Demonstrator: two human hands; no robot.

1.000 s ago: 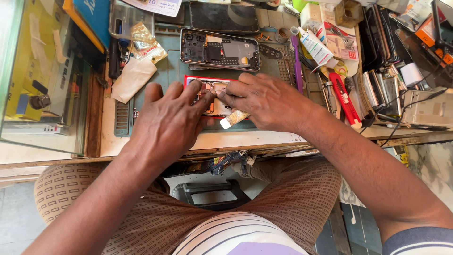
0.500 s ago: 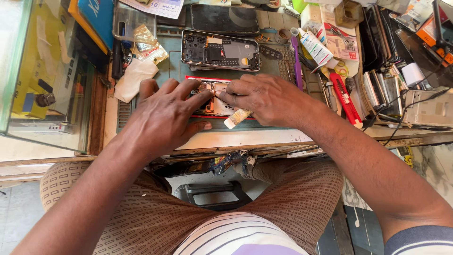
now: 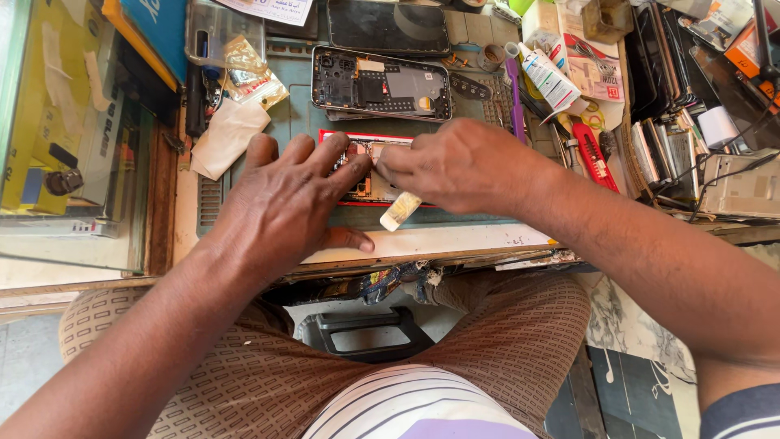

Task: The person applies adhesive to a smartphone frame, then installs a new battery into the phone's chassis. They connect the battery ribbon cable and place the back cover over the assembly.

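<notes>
An opened phone with a red frame [image 3: 367, 175] lies on the green work mat [image 3: 301, 122], its insides showing. My left hand [image 3: 284, 203] rests flat on its left end, fingers spread, holding it down. My right hand [image 3: 459, 167] covers its right end, fingertips pinched at the phone's upper middle. A small pale tool or tab [image 3: 400, 210] sticks out beneath the right hand's fingers; what the fingertips pinch is hidden.
A second opened phone body [image 3: 382, 84] lies just behind, and a dark screen panel [image 3: 388, 26] beyond it. White tissue [image 3: 227, 136] at left, a glue tube [image 3: 546, 75], red-handled tool [image 3: 591, 154], stacked parts and cables at right. Glass counter [image 3: 73, 162] at left.
Both hands stay on the red-framed phone. The left fingers have shifted slightly across it; the view has moved a little.
</notes>
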